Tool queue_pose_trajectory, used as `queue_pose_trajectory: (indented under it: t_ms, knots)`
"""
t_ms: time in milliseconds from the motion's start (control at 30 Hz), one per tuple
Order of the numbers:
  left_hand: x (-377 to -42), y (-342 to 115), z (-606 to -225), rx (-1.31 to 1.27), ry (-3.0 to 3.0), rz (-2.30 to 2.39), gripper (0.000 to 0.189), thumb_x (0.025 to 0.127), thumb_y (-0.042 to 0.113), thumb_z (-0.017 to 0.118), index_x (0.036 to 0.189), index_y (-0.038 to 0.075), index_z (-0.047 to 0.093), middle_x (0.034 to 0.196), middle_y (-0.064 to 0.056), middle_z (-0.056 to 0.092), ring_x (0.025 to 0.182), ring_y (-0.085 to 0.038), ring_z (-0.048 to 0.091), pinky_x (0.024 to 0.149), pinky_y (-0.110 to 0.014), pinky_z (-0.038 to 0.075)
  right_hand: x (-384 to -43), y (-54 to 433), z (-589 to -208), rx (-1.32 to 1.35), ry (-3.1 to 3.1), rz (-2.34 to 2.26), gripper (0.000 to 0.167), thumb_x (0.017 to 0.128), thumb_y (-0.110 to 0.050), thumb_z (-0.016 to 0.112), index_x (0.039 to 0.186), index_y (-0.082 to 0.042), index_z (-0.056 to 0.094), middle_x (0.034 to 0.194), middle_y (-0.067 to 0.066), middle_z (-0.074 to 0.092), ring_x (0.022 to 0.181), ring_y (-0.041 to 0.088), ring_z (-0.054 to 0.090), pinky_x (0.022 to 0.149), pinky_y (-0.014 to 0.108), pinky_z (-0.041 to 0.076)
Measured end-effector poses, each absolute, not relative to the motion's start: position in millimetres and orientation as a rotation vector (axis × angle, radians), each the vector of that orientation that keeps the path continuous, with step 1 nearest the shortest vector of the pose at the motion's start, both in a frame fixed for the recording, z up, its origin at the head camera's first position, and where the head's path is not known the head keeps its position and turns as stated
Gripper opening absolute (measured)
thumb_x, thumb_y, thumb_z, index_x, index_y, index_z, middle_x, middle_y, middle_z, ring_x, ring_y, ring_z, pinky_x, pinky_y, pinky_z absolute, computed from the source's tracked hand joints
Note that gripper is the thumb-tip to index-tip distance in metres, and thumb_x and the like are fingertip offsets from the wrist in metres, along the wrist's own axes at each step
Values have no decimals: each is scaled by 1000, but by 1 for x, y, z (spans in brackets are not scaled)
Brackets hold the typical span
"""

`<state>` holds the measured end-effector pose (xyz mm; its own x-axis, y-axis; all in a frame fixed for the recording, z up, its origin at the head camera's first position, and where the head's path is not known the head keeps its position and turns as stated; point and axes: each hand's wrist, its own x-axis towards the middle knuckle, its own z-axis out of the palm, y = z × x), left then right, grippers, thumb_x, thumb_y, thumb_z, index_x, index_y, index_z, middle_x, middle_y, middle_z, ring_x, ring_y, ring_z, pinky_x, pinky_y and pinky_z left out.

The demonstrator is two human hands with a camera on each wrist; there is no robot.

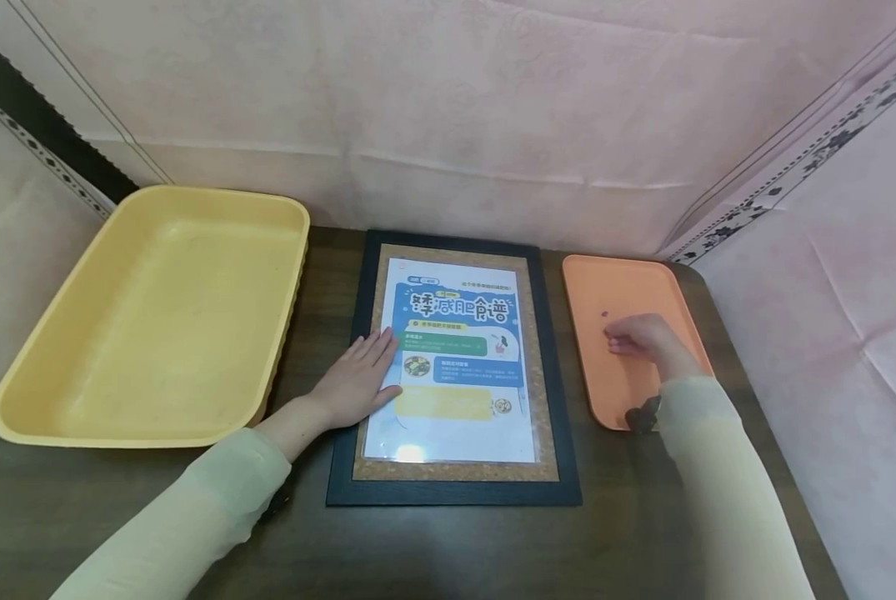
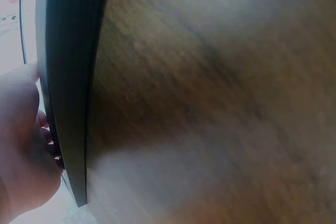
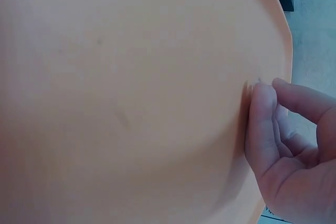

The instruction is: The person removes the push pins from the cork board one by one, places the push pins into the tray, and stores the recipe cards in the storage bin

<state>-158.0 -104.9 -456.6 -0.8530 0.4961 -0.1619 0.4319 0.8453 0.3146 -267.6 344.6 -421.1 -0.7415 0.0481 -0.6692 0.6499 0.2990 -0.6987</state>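
Observation:
My left hand (image 1: 353,387) lies with fingers extended on the left side of a printed sheet (image 1: 455,425), its palm edge over the dark frame. The sheet lies on a black-framed cork board (image 1: 541,375). In the left wrist view, the hand (image 2: 23,145) rests beside the frame's edge (image 2: 68,77). Over the orange tray (image 1: 590,283), my right hand (image 1: 646,337) has its fingers bent. A tiny purple piece (image 1: 605,313) lies just beyond its fingertips. The right wrist view shows thumb and forefinger of the hand (image 3: 289,150) almost meeting; whether they pinch something is unclear.
A large yellow tub (image 1: 162,308) stands on the left of the dark wooden table (image 1: 425,550). Pale patterned cloth (image 1: 432,108) hangs behind the table and along both sides. The cork board lies between the tub and the orange tray.

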Motion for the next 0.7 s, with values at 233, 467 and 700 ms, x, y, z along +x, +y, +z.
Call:
queue_pose_trajectory:
  t_ms: [233, 467, 700]
  knots:
    - [-158, -105, -455, 712, 2789, 381, 75, 95, 44, 45, 147, -2, 18, 156, -18, 11, 145, -33, 9, 118, -48, 13, -265, 347, -417, 615, 2039, -1468, 16, 95, -18, 53, 102, -5, 59, 68, -4, 67, 65, 7, 66, 74, 25, 57]
    - [-157, -106, -452, 700, 2791, 380, 75, 95, 44, 46, 147, -2, 19, 156, -18, 12, 145, -34, 9, 118, -48, 13, -268, 339, -401, 448, 2127, -1483, 45, 97, -19, 49, 133, 5, 38, 72, -8, 66, 66, 3, 64, 73, 20, 55]
    - [-156, -105, -454, 700, 2785, 389, 75, 95, 45, 46, 147, -2, 18, 156, -18, 11, 145, -34, 9, 118, -48, 13, -274, 316, -383, 314, 2245, -1416, 48, 97, -25, 50, 133, 5, 38, 87, -6, 64, 79, 4, 65, 88, 26, 53]
